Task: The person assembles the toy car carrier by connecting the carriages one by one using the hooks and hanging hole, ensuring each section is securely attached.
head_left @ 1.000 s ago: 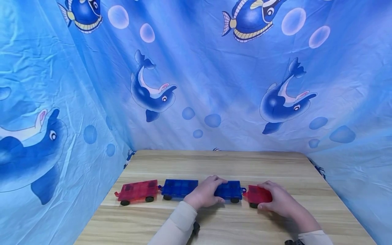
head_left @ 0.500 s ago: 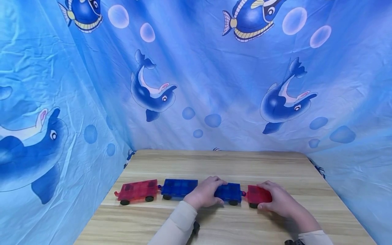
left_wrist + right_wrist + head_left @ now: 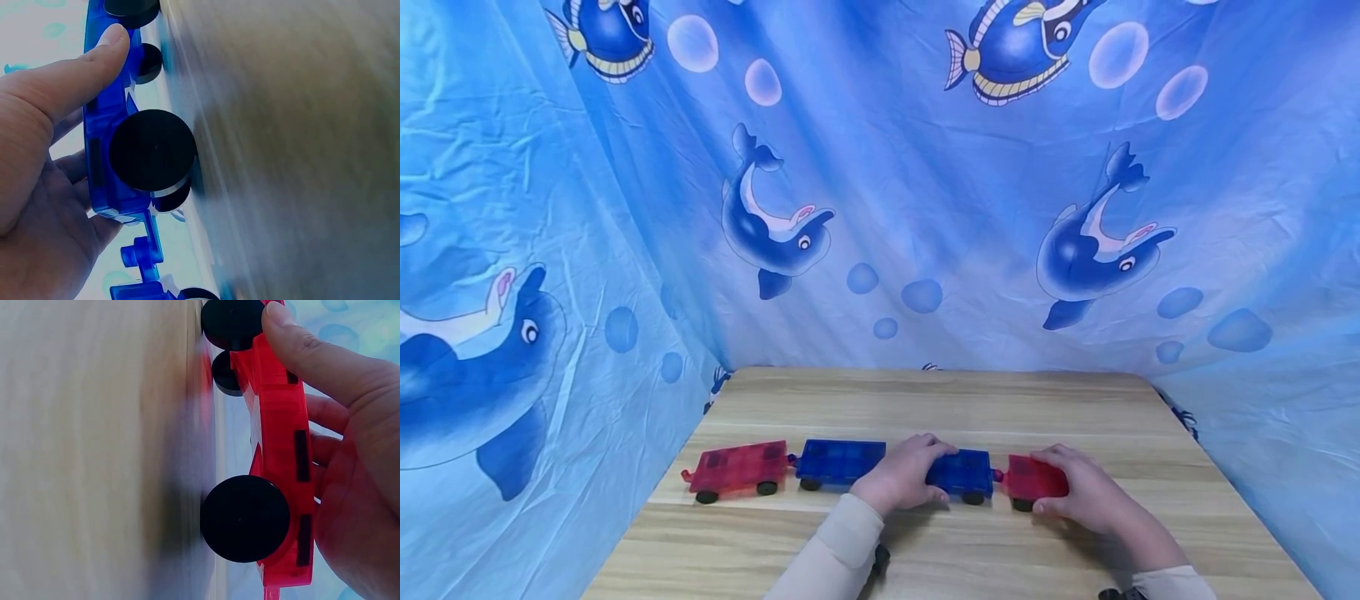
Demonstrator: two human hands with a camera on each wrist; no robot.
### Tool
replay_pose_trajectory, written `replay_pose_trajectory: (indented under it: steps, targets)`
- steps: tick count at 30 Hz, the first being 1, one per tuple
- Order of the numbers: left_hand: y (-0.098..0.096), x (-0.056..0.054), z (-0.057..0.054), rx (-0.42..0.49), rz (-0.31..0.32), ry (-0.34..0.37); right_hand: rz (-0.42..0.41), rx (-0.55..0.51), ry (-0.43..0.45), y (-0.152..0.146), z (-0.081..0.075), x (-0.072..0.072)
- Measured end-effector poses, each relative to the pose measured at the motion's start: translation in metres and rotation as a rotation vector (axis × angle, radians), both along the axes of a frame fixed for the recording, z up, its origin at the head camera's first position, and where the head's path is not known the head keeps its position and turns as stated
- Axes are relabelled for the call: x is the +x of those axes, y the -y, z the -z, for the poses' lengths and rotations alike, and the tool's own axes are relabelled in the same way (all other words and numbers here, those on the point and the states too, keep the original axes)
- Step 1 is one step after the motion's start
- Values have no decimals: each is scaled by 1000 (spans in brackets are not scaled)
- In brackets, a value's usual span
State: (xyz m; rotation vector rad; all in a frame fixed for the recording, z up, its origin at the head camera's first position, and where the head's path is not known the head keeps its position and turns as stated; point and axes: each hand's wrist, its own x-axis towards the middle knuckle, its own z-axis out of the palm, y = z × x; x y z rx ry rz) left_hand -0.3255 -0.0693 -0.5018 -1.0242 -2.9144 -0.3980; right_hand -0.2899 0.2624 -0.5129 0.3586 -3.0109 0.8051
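Note:
A row of toy train cars stretches across the table in the head view. My left hand (image 3: 902,475) grips the blue car (image 3: 962,471) right of centre, thumb on its near side and fingers over the far side. At the right end, my right hand (image 3: 1086,492) holds a red car (image 3: 1033,479) between thumb and fingers. The red coupling (image 3: 997,476) meets the held blue car's right end. In the right wrist view, black wheels (image 3: 245,519) show under the red car. The left wrist view shows a blue coupling link (image 3: 145,253) behind the held blue car.
Another blue car (image 3: 842,458) stands left of my left hand, coupled to a red car (image 3: 741,467) at the row's left end. The wooden table (image 3: 940,400) is backed by a blue sea-print curtain (image 3: 880,208). Dark wrist gear (image 3: 880,560) sits by the left sleeve.
The held blue car's right end has come down and slightly nearer, and its blue ring, visible a second ago, no longer shows over the red coupling. Both hands stay almost in place.

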Motion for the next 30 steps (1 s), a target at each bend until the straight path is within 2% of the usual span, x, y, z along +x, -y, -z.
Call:
replay_pose_trajectory:
  steps: [6,11,18,30]
  targets:
    - [7,0,-4,31,0,38,6,13,11,-5,-3,1]
    - [23,0,-4,85,-10,78,9,17,25,-14,-4,1]
    - [58,-2,-1,142,-28,88,9,-2,53,-28,-5,1]
    - [124,-9,0,233,-112,76,16,-20,62,-49,-6,-1]
